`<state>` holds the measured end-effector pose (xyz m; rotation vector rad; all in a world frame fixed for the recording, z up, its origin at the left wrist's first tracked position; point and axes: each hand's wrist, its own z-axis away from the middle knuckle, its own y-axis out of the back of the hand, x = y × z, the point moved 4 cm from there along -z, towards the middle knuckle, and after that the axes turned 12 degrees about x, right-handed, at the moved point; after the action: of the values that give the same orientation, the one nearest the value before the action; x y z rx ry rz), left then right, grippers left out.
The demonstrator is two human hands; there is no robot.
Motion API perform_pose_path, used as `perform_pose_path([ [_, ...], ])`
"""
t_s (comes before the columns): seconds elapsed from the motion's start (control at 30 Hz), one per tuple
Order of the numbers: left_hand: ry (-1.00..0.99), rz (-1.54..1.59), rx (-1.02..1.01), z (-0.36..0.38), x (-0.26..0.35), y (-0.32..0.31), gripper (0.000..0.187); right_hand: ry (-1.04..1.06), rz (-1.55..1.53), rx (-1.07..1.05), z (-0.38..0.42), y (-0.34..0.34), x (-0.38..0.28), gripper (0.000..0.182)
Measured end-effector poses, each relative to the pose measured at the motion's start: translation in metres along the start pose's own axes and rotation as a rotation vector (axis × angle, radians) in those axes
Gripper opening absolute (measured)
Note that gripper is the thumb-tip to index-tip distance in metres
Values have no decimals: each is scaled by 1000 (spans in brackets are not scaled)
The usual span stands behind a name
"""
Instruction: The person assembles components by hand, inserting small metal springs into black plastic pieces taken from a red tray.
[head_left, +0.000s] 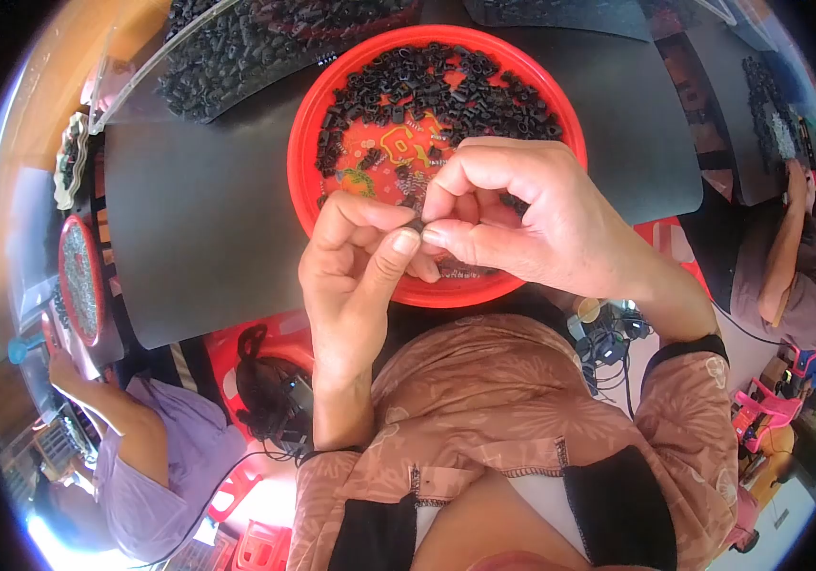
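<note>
Both my hands meet above the near part of a round red tray (303, 181). My left hand (356, 262) pinches a small black part (416, 226) between thumb and index finger. From the other side, my right hand (532, 219) has its thumb and index fingertips closed on the same small part. Fingers cover most of it, so its shape is unclear. Many small black pieces (427, 86) lie in the tray, mostly along its far and left sides, over a printed red bottom.
The tray rests on a dark table (199, 219). Behind it is a heap of black parts (237, 67). A person in purple (156, 457) sits at left beside another red-rimmed tray (99, 285). Another person (794, 276) is at right. Cables (608, 347) lie below the table edge.
</note>
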<state>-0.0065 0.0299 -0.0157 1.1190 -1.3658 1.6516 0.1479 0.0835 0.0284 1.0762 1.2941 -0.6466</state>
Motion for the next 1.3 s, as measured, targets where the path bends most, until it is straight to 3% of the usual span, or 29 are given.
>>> perform_pose_path([
  [0.13, 105, 168, -57, -3, -3, -1, 10, -155, -405, 5, -1, -8, 10, 11],
  [0.23, 86, 252, -121, -7, -6, 2, 10, 169, 45, 59, -14, 8, 6, 10],
  [0.27, 81, 267, -105, -8, -6, 3, 10, 193, 167, 109, -22, 13, 7, 10],
  [0.37, 66, 301, -74, -11, -6, 4, 10, 586, 691, 311, -42, 19, 18, 8],
  [0.87, 50, 298, -43, -11, -7, 6, 11, 636, 1178, 16, -65, -9, 35, 9],
  [1.17, 38, 264, -24, -10, -6, 3, 9, 536, 1200, -13, -73, -15, 33, 14],
  [1.3, 66, 225, -1, -10, -4, 2, 9, 494, 968, 49, -75, -9, 34, 15],
])
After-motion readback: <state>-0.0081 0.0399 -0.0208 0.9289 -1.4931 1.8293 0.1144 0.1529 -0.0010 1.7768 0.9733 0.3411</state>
